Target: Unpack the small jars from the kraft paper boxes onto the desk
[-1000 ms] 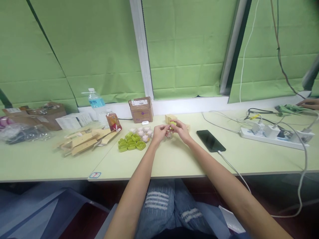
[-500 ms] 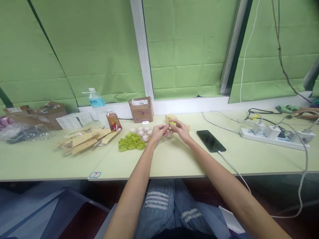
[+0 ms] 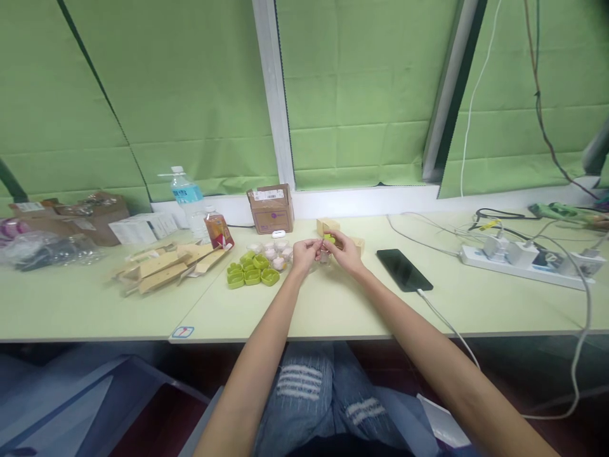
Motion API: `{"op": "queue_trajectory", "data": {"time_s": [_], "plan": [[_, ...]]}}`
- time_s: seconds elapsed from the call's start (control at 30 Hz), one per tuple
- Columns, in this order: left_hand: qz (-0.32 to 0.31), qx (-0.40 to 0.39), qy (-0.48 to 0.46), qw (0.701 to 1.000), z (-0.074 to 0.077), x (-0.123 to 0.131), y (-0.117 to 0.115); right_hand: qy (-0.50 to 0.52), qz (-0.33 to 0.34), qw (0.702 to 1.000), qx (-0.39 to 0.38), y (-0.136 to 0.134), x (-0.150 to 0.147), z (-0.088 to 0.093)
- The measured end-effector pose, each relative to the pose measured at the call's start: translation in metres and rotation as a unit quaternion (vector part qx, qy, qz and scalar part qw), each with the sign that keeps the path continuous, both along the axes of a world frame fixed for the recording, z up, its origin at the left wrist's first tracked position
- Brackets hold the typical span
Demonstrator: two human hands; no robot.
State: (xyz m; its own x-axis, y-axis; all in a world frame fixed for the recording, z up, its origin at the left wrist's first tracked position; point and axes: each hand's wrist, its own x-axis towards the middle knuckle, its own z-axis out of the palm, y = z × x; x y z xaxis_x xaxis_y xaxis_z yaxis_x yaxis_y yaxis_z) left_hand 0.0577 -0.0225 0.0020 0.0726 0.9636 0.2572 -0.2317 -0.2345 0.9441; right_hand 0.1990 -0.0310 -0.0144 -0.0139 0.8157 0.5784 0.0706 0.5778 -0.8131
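Note:
Above the middle of the desk, my left hand (image 3: pixel 305 256) and my right hand (image 3: pixel 347 254) meet with fingertips pinched close together. A small yellow-green piece (image 3: pixel 329 238) shows at the fingertips of my right hand; its kind is too small to make out. What my left fingers pinch is hidden. Something clear, like a small plastic cup (image 3: pixel 325 258), shows just below the fingers. Left of my hands stand several green flower- and square-shaped cups (image 3: pixel 252 277), grouped together. Behind them is a cluster of small pale pink-white candle-like pieces (image 3: pixel 271 254).
Folded cardboard strips (image 3: pixel 164 271), a water bottle (image 3: pixel 187 198) and an orange-brown drink bottle (image 3: pixel 218 230) are to the left. A cardboard box (image 3: pixel 271 211) and a white earphone case (image 3: pixel 278 234) sit behind. To the right lie a black phone (image 3: pixel 404 270) on a cable and a power strip (image 3: pixel 518 263).
My fingers have shifted slightly around the small yellow-green piece, with the right fingers lower and closer in. The view has moved a little; the things on the desk stay put.

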Motion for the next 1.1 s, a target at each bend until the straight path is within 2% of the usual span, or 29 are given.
{"op": "queue_trajectory", "data": {"time_s": [0.2, 0.37, 0.53, 0.7, 0.8, 0.93, 1.1], "plan": [[0.044, -0.011, -0.017, 0.999, 0.0, 0.006, -0.003, -0.01, -0.018, 1.0, 0.012, -0.008, -0.002, 0.005], [0.047, -0.021, -0.022, 0.998, 0.003, 0.007, -0.007, -0.013, -0.012, 1.0, 0.016, -0.009, -0.004, 0.006], [0.029, 0.015, -0.024, 0.999, 0.006, 0.011, -0.011, -0.039, -0.076, 0.995, 0.06, -0.011, -0.004, 0.009], [0.003, 0.006, -0.046, 0.999, 0.008, 0.007, -0.01, -0.151, -0.149, 0.97, 0.122, -0.017, -0.002, 0.011], [-0.021, 0.019, -0.027, 0.999, 0.007, 0.006, -0.01, -0.21, -0.177, 0.95, 0.148, -0.018, -0.002, 0.008], [-0.045, 0.026, -0.013, 0.999, 0.005, 0.008, -0.013, -0.25, -0.216, 0.931, 0.159, -0.019, -0.002, 0.008], [-0.048, -0.015, -0.037, 0.998, 0.001, 0.01, -0.01, -0.292, -0.244, 0.913, 0.148, -0.022, -0.004, 0.01]]}}
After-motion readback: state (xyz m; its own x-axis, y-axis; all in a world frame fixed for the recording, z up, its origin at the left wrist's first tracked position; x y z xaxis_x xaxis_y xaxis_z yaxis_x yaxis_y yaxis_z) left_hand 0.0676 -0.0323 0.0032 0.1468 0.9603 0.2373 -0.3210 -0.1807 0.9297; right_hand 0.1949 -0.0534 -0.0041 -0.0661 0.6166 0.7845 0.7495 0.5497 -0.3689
